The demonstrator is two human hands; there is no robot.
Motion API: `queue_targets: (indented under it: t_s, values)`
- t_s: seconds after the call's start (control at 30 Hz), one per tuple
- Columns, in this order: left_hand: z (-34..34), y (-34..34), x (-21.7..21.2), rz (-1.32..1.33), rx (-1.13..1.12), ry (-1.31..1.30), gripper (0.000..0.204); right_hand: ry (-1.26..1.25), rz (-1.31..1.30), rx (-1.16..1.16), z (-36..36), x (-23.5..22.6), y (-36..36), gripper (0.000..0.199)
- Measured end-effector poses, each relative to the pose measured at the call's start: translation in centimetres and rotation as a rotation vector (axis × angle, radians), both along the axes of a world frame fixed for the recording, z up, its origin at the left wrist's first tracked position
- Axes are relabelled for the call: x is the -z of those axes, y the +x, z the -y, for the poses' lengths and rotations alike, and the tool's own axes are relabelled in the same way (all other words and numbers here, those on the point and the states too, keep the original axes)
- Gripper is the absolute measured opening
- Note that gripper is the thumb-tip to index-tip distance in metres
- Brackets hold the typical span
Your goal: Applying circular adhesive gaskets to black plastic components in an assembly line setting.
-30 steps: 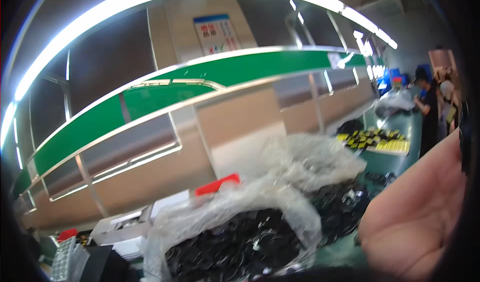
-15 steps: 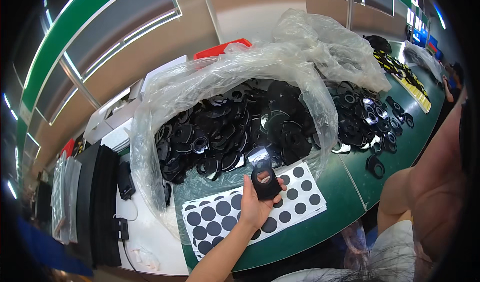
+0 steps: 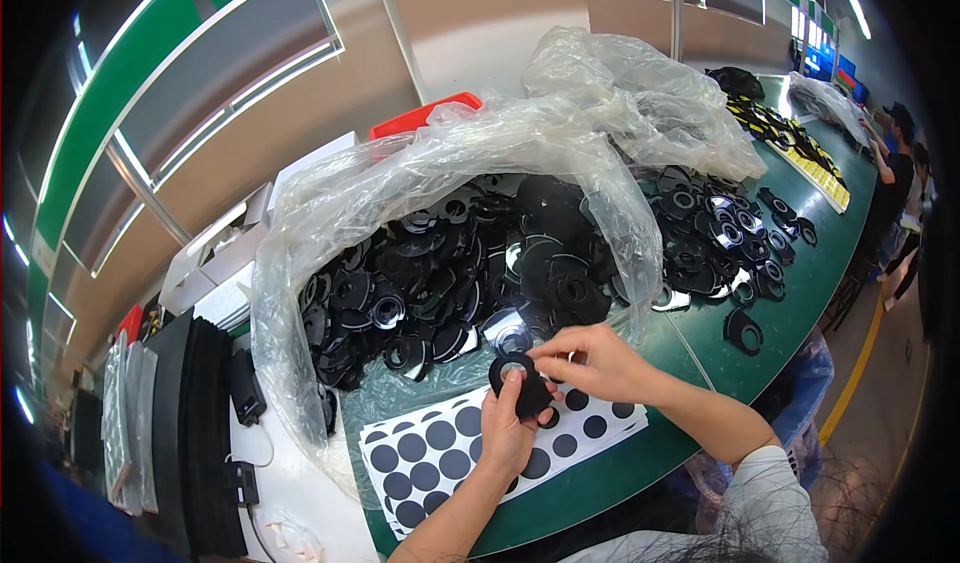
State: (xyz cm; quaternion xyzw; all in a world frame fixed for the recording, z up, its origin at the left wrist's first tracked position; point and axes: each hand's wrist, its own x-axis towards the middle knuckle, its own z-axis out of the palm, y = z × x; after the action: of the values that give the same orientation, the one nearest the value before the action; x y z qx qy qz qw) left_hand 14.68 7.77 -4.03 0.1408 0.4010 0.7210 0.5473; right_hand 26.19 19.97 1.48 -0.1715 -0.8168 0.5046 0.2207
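My left hand (image 3: 507, 431) grips a flat black part (image 3: 533, 399) with a round hole at one end, its thumb lying across the hole. Against the upper right edge of that part, the fingertips of my right hand (image 3: 598, 365) are pinched together; whatever they hold, if anything, is too small to make out. Beneath both hands lie white sheets (image 3: 628, 424) with rows of round black stickers. Just beyond, a heap of similar black parts (image 3: 420, 273) spills from an open clear plastic bag (image 3: 285, 263).
More black parts (image 3: 700, 233) lie loose on the green table (image 3: 640, 463) at right, a single one (image 3: 743, 332) nearer me. Black sheets (image 3: 190, 433) stand stacked at left beside a black adapter (image 3: 246, 387). A red tray (image 3: 425, 113) sits behind the bag. People work at far right.
My right arm has swung in from the right, and its fingers now meet the black part. My left thumb has moved over the hole, and the view has shifted slightly.
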Motion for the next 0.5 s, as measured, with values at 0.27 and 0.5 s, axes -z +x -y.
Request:
queue_targets:
  t_s: [0.27, 0.5]
  values:
    - [-0.1, 0.0, -0.3, 0.004, 0.017, 0.022, 0.028, -0.268, 0.011, 0.05, 0.2, 0.6, -0.8, 0.025]
    - [-0.1, 0.2, -0.2, -0.102, 0.054, 0.063, 0.03, -0.421, 0.015, 0.198, 1.3, 0.4, -1.3, 0.017]
